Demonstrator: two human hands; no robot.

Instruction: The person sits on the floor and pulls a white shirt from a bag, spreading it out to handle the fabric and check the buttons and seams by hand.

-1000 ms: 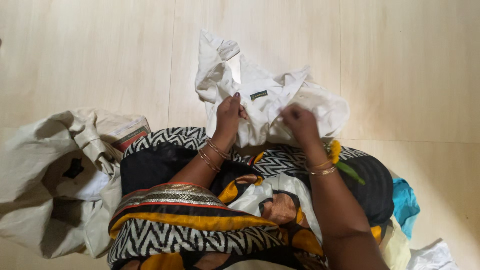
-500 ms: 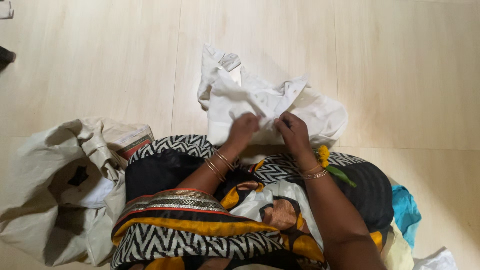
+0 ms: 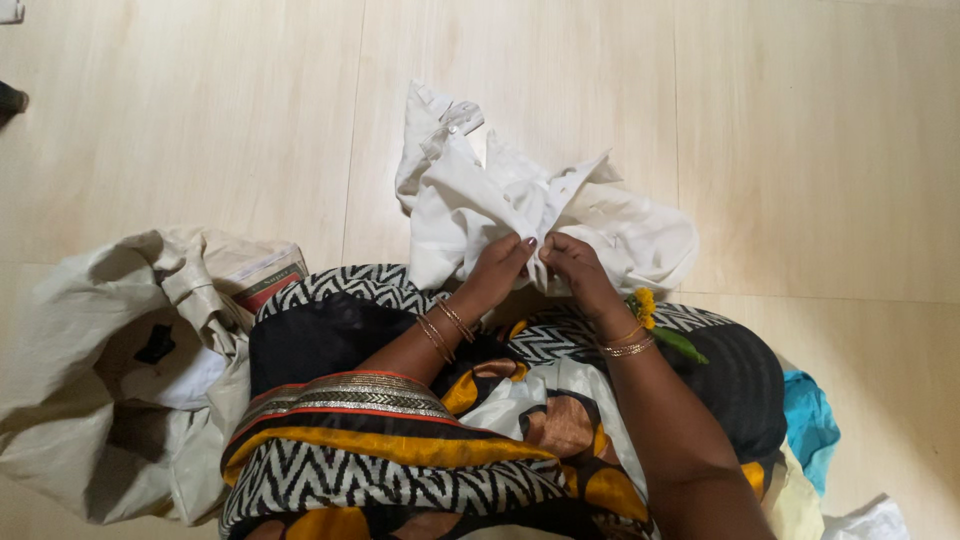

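On pale tiled floor [image 3: 200,120] | left hand [image 3: 497,268], right hand [image 3: 572,265] pinch white shirt [image 3: 480,205]

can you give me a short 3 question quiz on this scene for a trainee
1. True or false: both hands grip the white garment.
2. What lies on the floor beside the person's left side? A) a beige bag B) a metal bucket C) a wooden stool
3. Fill in: a small yellow ____ sits beside the right wrist.

Key:
1. True: the left hand and right hand meet, pinching the fabric.
2. A
3. flower
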